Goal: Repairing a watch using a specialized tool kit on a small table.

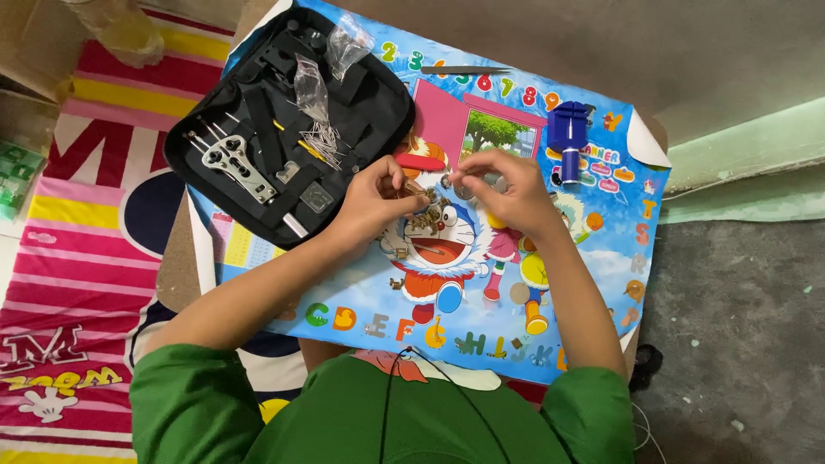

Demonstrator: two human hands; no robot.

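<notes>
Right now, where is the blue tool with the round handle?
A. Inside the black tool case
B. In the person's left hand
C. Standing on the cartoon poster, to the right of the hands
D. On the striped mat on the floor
C. The blue tool stands on the cartoon poster, to the right of the right hand, apart from the black tool case.

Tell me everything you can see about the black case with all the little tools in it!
The black case lies unzipped and spread open on the upper left corner of the colourful cartoon poster. It looks like soft fabric with a rounded edge and straps inside. It holds a flat silver metal tool, thin pin-like rods, clear plastic bags and small dark parts. The left hand is close beside its lower right edge; contact is unclear.
</notes>
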